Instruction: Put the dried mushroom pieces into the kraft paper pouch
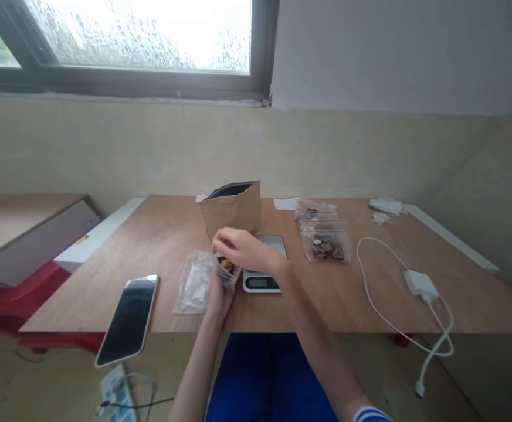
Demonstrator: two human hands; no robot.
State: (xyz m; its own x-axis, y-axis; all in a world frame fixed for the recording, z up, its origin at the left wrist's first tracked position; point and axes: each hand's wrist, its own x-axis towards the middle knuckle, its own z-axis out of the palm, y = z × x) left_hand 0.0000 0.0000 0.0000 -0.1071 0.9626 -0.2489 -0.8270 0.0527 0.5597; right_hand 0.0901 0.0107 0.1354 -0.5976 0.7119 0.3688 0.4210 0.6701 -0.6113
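Observation:
A small clear zip bag (pixel 228 274) with brown dried pieces, which look like dried mushrooms, is upright in my left hand (pixel 221 300). My left fingers are closed around its lower part. Over the bag's top edge, my right hand (pixel 241 246) has its fingers pinched together at the rim. Behind my hands stands a brown kraft paper pouch (pixel 233 212) with its mouth open. A white digital scale (pixel 262 283) lies to the right, partly covered by my right hand and forearm. Left of the held bag is a pile of clear plastic bags (pixel 195 284).
Several filled zip bags (pixel 326 243) lie in a row at the right. A phone (pixel 129 316) overhangs the table's front edge at the left. A white charger (pixel 420 284) with a looped cable is at the right, near crumpled tissue (pixel 381 217). The wall is behind the table.

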